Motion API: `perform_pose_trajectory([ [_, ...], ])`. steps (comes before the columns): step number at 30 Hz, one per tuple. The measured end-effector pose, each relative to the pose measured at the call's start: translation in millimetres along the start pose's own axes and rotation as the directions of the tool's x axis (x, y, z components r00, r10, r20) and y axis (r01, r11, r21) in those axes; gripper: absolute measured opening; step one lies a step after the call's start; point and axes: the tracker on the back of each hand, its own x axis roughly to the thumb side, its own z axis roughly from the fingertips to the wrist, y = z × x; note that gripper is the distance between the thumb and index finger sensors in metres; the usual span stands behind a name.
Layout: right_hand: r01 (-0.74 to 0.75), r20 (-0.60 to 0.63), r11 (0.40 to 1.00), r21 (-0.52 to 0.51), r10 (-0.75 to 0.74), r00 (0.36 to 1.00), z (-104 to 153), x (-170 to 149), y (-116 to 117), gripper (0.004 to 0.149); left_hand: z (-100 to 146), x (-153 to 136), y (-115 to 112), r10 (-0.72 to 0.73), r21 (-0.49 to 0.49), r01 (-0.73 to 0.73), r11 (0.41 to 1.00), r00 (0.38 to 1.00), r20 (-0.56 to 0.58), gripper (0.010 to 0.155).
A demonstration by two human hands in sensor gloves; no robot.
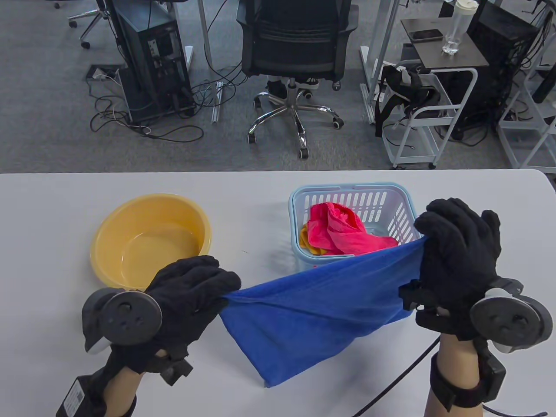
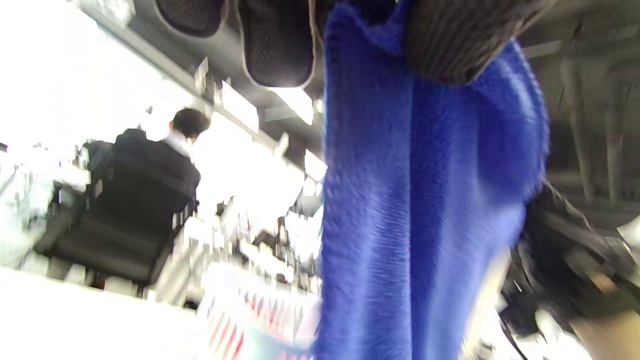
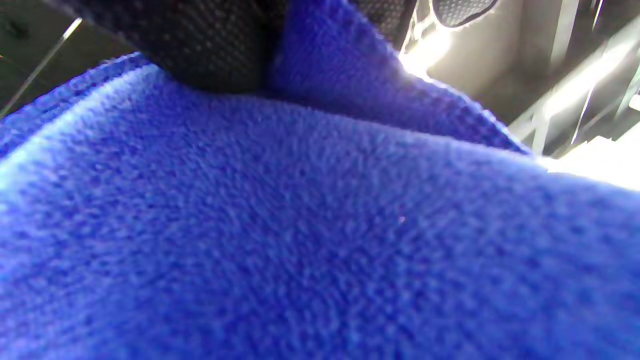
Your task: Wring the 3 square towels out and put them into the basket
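Note:
A blue towel [image 1: 312, 312] hangs stretched between my two hands above the table's front, its lower corner drooping toward the table. My left hand [image 1: 208, 289] grips its left end, and my right hand [image 1: 443, 247] grips its right end, higher up, beside the basket. The light blue basket [image 1: 347, 191] holds a pink towel [image 1: 343, 232] with a yellow towel [image 1: 306, 243] peeking out beneath it. In the left wrist view the blue towel [image 2: 425, 210] hangs from my gloved fingers [image 2: 450, 45]. Blue towel [image 3: 320, 225] fills the right wrist view.
A yellow basin [image 1: 150, 239] with a little water stands at the left of the white table [image 1: 52, 208]. Beyond the table's far edge are an office chair [image 1: 295, 47], a computer tower [image 1: 152, 56] and a white trolley [image 1: 430, 108].

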Motion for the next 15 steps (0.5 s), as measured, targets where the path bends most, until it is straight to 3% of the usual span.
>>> perform_pose_trajectory([
  [1,0.085,0.033,0.996,0.023,-0.085,0.996,-0.9,1.3,4.4,0.030,1.7,-0.3,0.4,0.002,0.092,-0.003,0.996,1.000,0.018,0.044],
  [3,0.280,0.047,0.958,0.056,-0.283,0.958,0.4,3.2,17.7,0.030,3.6,-1.3,-0.4,0.046,0.153,-0.051,0.987,0.998,0.037,0.044],
  [4,0.432,0.052,0.896,0.101,-0.438,0.897,0.2,5.6,30.0,0.030,3.8,-1.7,-1.9,0.099,0.149,-0.107,0.983,0.993,0.060,0.043],
  [6,0.640,-0.077,0.749,0.175,-0.637,0.767,5.8,12.7,54.9,0.030,4.6,-1.8,-5.9,0.207,0.172,-0.219,0.960,0.975,0.086,0.043],
  [7,0.737,-0.129,0.636,0.229,-0.731,0.670,9.5,20.2,72.1,0.030,4.6,-1.9,-9.6,0.276,0.192,-0.291,0.937,0.956,0.102,0.042],
  [8,0.785,-0.191,0.558,0.269,-0.768,0.611,14.4,28.1,88.5,0.031,4.7,-1.3,-15.3,0.348,0.194,-0.365,0.911,0.930,0.117,0.042],
  [10,0.811,-0.253,0.473,0.346,-0.785,0.566,25.3,44.6,113.1,0.031,5.2,-0.2,-28.4,0.453,0.176,-0.467,0.867,0.884,0.113,0.043],
  [15,0.747,-0.197,0.501,0.436,-0.757,0.623,54.7,83.7,147.8,0.034,4.2,1.9,-67.2,0.639,0.062,-0.638,0.767,0.769,0.013,0.044],
])
